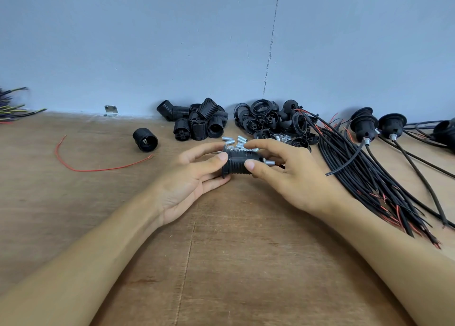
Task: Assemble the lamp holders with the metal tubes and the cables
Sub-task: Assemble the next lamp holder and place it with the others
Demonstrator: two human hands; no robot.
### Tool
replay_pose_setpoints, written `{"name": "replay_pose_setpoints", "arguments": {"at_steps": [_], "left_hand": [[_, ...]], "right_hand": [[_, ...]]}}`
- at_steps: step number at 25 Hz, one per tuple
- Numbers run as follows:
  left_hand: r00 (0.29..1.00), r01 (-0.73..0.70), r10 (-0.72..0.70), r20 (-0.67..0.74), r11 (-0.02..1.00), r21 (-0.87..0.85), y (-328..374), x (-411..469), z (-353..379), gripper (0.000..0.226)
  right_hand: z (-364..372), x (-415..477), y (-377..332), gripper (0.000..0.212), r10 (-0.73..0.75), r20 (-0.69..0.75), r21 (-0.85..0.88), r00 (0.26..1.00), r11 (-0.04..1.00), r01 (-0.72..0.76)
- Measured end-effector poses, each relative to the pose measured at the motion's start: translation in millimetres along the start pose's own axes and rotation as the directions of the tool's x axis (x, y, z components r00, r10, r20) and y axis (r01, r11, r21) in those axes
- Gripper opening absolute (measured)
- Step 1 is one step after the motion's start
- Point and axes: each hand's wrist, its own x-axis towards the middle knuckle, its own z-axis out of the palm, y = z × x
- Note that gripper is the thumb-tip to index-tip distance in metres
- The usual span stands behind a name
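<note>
You're at a small assembly workshop bench, bare plywood worktop [221, 264], plain blue-grey wall [147, 42], bulk piles of black lamp holder shells [198, 122], loose metal tubes [227, 138], cut cable bundle [369, 175] on your right

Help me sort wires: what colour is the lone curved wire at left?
Red: lone wire, head view.

A single head-worn wide-angle view looks forward and down across the desk [221, 264] toward its far edge at the wall [172, 42], seemingly from close above the near edge.
</note>
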Motion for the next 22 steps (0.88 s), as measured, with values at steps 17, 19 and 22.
{"name": "replay_pose_setpoints", "arguments": {"at_steps": [17, 19, 22], "left_hand": [[0.999, 0.013, -0.014, 0.051, 0.999, 0.033, -2.0, 2.0, -5.3, 0.054], [0.997, 0.008, -0.012, 0.077, 0.998, 0.055, -2.3, 1.7, -6.0, 0.054], [0.996, -0.018, 0.009, 0.088, 0.994, 0.106, -3.3, 1.0, -6.1, 0.056]], "right_hand": [[-1.2, -0.6, -3.7, 0.039, 0.035, 0.050, -0.184, 0.998, 0.983, -0.025], [-0.6, 1.5, -2.6, 0.061, 0.035, 0.041, -0.262, 0.999, 0.965, -0.024], [0.8, 2.6, -1.0, 0.059, 0.066, 0.028, -0.245, 0.997, 0.968, -0.057]]}}
